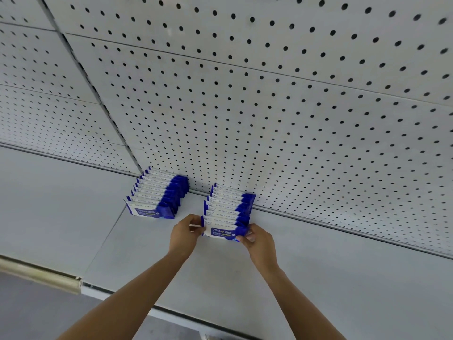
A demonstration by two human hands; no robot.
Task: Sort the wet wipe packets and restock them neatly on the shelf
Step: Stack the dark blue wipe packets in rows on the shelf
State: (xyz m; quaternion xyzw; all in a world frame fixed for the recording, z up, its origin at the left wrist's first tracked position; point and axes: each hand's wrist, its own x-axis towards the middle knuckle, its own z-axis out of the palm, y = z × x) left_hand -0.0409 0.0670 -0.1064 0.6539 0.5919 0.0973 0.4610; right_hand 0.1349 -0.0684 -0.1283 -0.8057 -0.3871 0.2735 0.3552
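Note:
Two rows of blue-and-white wet wipe packets stand upright on the white shelf (318, 278), running back to the pegboard wall. The left row (157, 195) stands alone, apart from both hands. The right row (229, 207) ends in a front packet (221, 231) printed "75%". My left hand (185, 231) pinches that packet's left end seal. Its right end is gripped by my right hand (257, 238), fingers curled round the blue edge. Both forearms reach in from the bottom of the view.
A white pegboard wall (269, 106) rises behind the shelf. A seam (103, 244) in the shelf surface runs forward from the left row. The shelf's front edge carries a price rail (39, 273) at the lower left, with grey floor below.

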